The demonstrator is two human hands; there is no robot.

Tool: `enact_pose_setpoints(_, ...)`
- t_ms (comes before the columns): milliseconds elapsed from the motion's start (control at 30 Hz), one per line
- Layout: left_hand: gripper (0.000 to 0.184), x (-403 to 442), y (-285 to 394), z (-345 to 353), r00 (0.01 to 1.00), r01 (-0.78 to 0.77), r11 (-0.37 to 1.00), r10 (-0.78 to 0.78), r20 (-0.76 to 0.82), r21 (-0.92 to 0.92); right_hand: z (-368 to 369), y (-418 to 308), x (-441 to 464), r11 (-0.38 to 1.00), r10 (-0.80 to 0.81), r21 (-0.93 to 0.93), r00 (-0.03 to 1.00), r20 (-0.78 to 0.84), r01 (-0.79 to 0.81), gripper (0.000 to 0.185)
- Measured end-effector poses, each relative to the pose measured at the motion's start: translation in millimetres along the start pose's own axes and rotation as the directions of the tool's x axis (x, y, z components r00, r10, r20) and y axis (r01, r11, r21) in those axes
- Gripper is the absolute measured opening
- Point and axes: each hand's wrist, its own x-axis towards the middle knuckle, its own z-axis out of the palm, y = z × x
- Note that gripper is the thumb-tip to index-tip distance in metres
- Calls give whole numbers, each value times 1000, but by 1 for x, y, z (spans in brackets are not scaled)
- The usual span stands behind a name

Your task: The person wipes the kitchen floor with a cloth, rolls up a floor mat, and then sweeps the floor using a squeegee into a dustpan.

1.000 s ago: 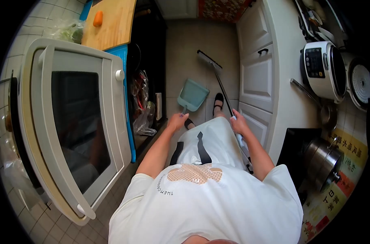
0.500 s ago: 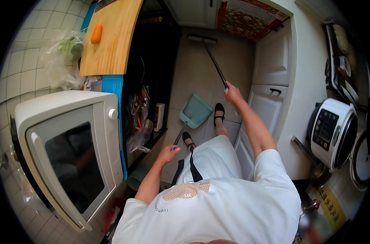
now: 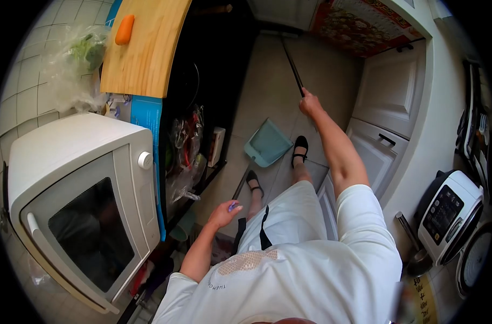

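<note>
A broom (image 3: 292, 67) reaches across the floor, with its wide head at the base of the far cabinet. My right hand (image 3: 310, 102) is closed around the upper end of its dark handle. The pale green dustpan (image 3: 268, 143) rests on the tiles just in front of my feet. Its thin handle rises toward my left hand (image 3: 224, 215), whose fingers are wrapped round the top end. A small purple bit shows at that grip. Any dirt on the floor is too small to make out.
White cabinets (image 3: 389, 89) line the right side. On the left counter are a cutting board (image 3: 143, 59) with a carrot (image 3: 125, 29), and a white microwave oven (image 3: 84, 210). Bagged goods (image 3: 187, 156) sit on the dark shelf below. A white cooker (image 3: 448, 216) stands at right.
The broom head has moved left and farther off, to the far cabinet's base. My right hand still grips its handle. The whole view has shifted a little, and the dustpan appears slightly farther right.
</note>
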Motion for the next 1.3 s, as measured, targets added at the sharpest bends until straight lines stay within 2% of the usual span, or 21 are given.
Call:
enact_pose_setpoints(67,38,1,2,-1,999,7,999,-6,36,-37,-2,2,-25,998,55,-26,994,93,-53,59)
enact_pose_setpoints(167,39,2,-2,0,999,-39,998,40,14,-39,7,24,-61,992,122,-60,982,145,-114,60)
enact_pose_setpoints(300,39,2,-3,-1,999,-33,999,33,15,-26,17,64,-126,979,132,-172,984,121,-111,59)
enact_pose_setpoints(467,38,0,0,-4,999,-44,999,45,18,-15,39,113,-223,984,158,-101,975,155,-144,61)
enact_pose_setpoints(600,38,3,-4,-1,998,-58,998,58,27,-14,50,123,-293,992,119,29,992,51,-121,60)
enact_pose_setpoints(667,38,5,-7,1,997,-80,997,80,9,-15,48,119,-306,961,222,151,972,72,-231,58)
enact_pose_setpoints(767,39,5,-5,2,996,-84,995,84,8,-52,39,111,-274,937,294,198,956,-4,-287,55)
enact_pose_setpoints(900,39,4,-3,1,997,-66,998,67,38,-23,29,134,-176,944,249,263,955,-162,-201,53)
enact_pose_setpoints(967,38,1,2,1,999,-42,999,43,33,-8,15,138,-135,974,214,130,936,-279,-184,53)
enact_pose_setpoints(1067,38,2,4,2,999,-17,1000,17,35,-3,-7,145,-87,959,284,82,922,-264,-272,53)
enact_pose_setpoints(1167,38,0,9,0,999,-35,999,35,2,-31,-6,174,-88,946,324,57,913,-248,-320,53)
enact_pose_setpoints(1233,38,3,12,-2,1000,-23,999,23,19,-28,12,202,-103,958,259,179,941,-218,-222,54)
enact_pose_setpoints(1300,38,1,10,-2,999,-9,1000,10,38,-24,40,215,-143,957,240,224,937,-253,-184,55)
